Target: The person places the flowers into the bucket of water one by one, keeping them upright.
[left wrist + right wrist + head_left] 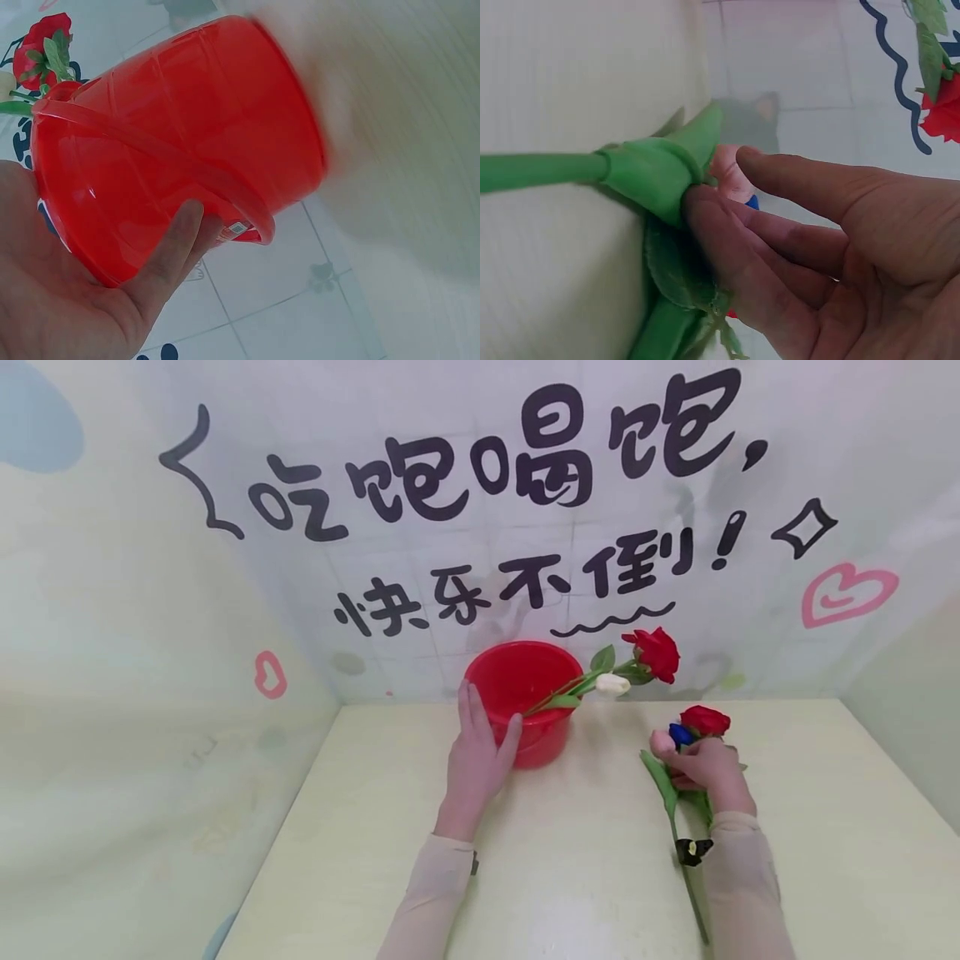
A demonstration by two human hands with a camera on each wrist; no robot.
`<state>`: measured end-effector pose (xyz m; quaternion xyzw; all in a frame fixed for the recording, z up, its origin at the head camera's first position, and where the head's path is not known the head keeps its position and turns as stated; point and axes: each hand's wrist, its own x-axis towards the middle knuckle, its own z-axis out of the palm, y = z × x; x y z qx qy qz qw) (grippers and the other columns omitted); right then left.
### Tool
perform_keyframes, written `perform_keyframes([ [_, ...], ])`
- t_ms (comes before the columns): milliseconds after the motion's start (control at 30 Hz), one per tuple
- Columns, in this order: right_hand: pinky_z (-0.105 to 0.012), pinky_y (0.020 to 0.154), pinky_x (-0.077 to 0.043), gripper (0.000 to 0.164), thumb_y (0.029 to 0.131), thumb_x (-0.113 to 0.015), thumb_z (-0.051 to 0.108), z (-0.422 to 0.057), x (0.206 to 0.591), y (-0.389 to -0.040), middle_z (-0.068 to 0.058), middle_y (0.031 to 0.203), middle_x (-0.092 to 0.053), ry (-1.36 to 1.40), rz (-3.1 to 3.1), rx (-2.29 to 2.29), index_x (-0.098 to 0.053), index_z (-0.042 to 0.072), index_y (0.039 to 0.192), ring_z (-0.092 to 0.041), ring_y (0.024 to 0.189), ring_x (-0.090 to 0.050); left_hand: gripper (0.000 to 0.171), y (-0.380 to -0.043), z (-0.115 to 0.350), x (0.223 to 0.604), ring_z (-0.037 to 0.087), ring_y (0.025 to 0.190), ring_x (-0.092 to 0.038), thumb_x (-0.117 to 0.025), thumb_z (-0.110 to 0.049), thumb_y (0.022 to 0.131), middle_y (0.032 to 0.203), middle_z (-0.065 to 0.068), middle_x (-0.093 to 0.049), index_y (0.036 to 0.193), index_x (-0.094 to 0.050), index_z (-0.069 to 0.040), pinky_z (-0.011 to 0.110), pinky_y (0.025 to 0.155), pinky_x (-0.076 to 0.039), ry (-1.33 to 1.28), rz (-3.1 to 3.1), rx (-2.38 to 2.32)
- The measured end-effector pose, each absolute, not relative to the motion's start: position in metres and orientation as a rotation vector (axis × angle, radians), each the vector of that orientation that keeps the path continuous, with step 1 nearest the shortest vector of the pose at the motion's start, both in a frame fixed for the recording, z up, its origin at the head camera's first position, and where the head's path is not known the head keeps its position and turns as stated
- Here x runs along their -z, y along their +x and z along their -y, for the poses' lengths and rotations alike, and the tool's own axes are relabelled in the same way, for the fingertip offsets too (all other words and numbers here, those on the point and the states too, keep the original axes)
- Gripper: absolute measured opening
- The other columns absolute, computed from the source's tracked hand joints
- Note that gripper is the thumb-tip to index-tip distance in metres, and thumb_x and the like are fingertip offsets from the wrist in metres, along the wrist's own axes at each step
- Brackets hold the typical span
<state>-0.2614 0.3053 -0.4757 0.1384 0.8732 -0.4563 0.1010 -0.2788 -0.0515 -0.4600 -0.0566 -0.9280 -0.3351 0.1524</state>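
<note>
A red bucket stands on the table near the wall. My left hand touches its near left side with straight fingers; the left wrist view shows fingertips against the outer wall beside the handle. A red rose and a white tulip lean out over the bucket's right rim. My right hand is over several flowers on the right: a pink tulip, a blue flower and another red rose. In the right wrist view, its fingertips touch a green leaf, with the thumb apart from them.
The pale table ends at a wall covering with black lettering behind the bucket. A long green stem runs toward the table's front beside the right forearm. A small black object is at the right wrist.
</note>
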Motion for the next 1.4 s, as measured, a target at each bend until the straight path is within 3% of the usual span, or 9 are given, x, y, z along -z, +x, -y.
perform_keyframes([
  [133, -0.032, 0.069, -0.064, 0.039, 0.102, -0.072, 0.031, -0.303, 0.481, -0.260, -0.014, 0.086, -0.071, 0.420, -2.591, 1.369, -0.062, -0.004, 0.089, -0.018, 0.069, -0.072, 0.103, -0.278, 0.052, 0.461, 0.028, 0.100, -0.071, -0.068, -0.050, 0.099, 0.168, 0.012, -0.030, 0.170, -0.006, -0.008, 0.044, 0.090, -0.063, -0.166, 2.661, 0.956],
  [500, -0.033, 0.073, -0.064, 0.053, 0.101, -0.073, 0.039, -0.304, 0.486, -0.262, -0.017, 0.096, -0.071, 0.434, -2.563, 1.403, -0.067, -0.013, 0.113, -0.017, 0.072, -0.072, 0.103, -0.278, 0.051, 0.460, 0.026, 0.101, -0.071, -0.068, -0.051, 0.099, 0.168, 0.012, -0.029, 0.170, -0.006, -0.008, 0.044, 0.089, -0.063, -0.173, 2.650, 0.951],
  [700, -0.031, 0.069, -0.064, 0.049, 0.099, -0.076, 0.031, -0.305, 0.492, -0.265, -0.018, 0.096, -0.071, 0.445, -2.554, 1.447, -0.068, -0.014, 0.116, -0.017, 0.070, -0.071, 0.104, -0.277, 0.051, 0.459, 0.029, 0.107, -0.070, -0.069, -0.050, 0.099, 0.168, 0.012, -0.028, 0.170, -0.005, -0.009, 0.045, 0.090, -0.063, -0.164, 2.662, 0.972],
  [967, -0.030, 0.064, -0.056, 0.044, 0.097, -0.077, 0.031, -0.299, 0.494, -0.268, -0.016, 0.092, -0.072, 0.397, -2.735, 1.236, -0.072, -0.010, 0.113, -0.019, 0.069, -0.067, 0.105, -0.278, 0.051, 0.460, 0.028, 0.102, -0.071, -0.069, -0.050, 0.098, 0.168, 0.012, -0.029, 0.170, -0.003, -0.010, 0.045, 0.090, -0.063, -0.154, 2.669, 0.966],
  [1167, -0.032, 0.070, -0.061, 0.042, 0.099, -0.074, 0.025, -0.302, 0.491, -0.268, -0.022, 0.101, -0.073, 0.373, -2.685, 1.294, -0.070, -0.014, 0.116, -0.018, 0.072, -0.071, 0.107, -0.278, 0.052, 0.461, 0.030, 0.113, -0.069, -0.071, -0.049, 0.097, 0.168, 0.011, -0.030, 0.170, -0.003, -0.012, 0.046, 0.091, -0.062, -0.151, 2.667, 0.980],
  [1400, -0.032, 0.077, -0.062, 0.039, 0.101, -0.072, 0.022, -0.306, 0.492, -0.271, -0.023, 0.104, -0.073, 0.388, -2.618, 1.394, -0.069, -0.013, 0.116, -0.015, 0.075, -0.071, 0.107, -0.278, 0.052, 0.461, 0.030, 0.114, -0.068, -0.071, -0.049, 0.097, 0.167, 0.011, -0.032, 0.170, -0.003, -0.011, 0.046, 0.091, -0.062, -0.169, 2.645, 0.986],
])
